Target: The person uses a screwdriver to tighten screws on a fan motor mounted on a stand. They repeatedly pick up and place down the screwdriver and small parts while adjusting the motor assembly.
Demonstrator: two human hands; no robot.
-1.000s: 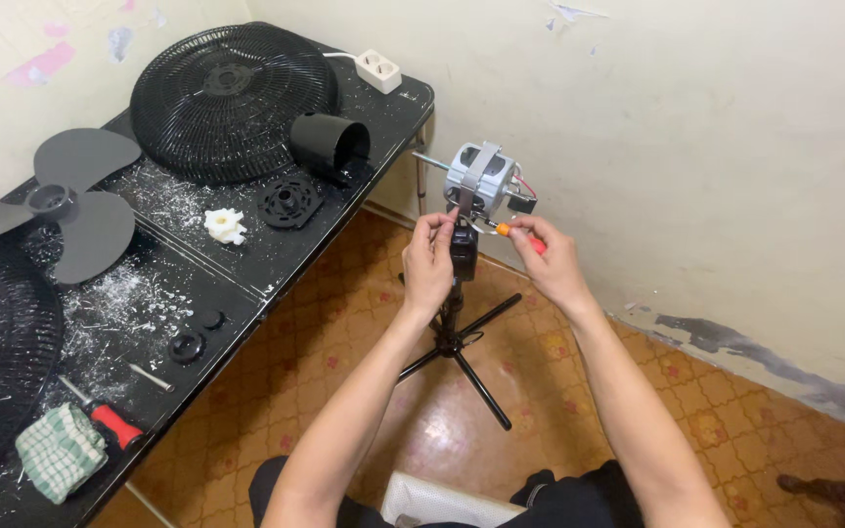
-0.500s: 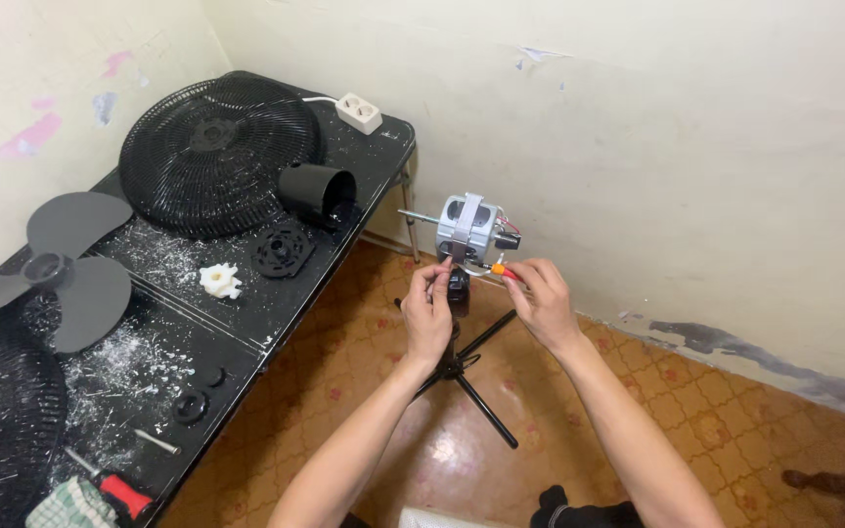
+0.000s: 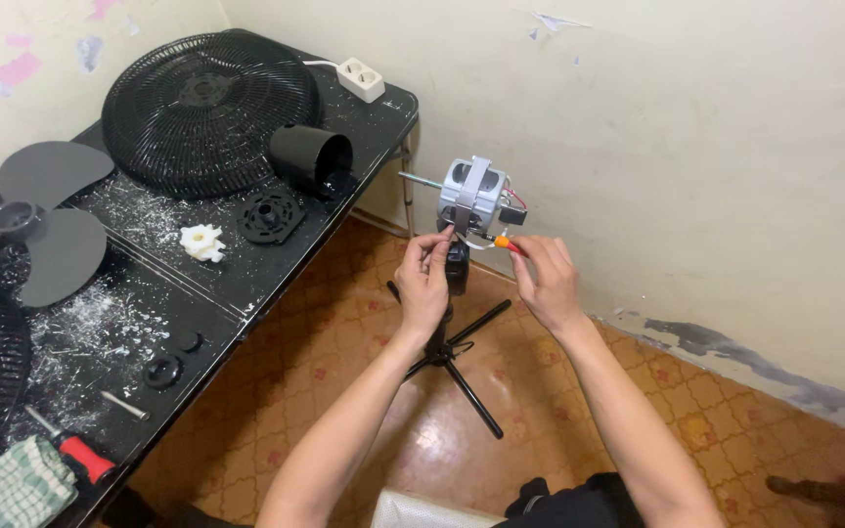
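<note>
A grey fan motor (image 3: 474, 196) sits on a black stand (image 3: 447, 342) with thin legs over the tiled floor. My left hand (image 3: 426, 281) pinches something small just under the motor's front, fingers closed together. My right hand (image 3: 546, 280) holds a small screwdriver with an orange handle (image 3: 505, 242), its tip pointing at the motor's underside. A metal shaft sticks out of the motor to the left.
A black table (image 3: 246, 284) stands to the left, dusted with white flakes. On it lie a round fan grille (image 3: 205, 110), a grey fan blade (image 3: 36, 220), a black cone cover (image 3: 309, 156), a white plastic nut (image 3: 202, 242), a red-handled screwdriver (image 3: 75, 450) and a checked cloth (image 3: 23, 484).
The view has shifted; both hands stay at the motor, the left one raised slightly closer to its underside.
</note>
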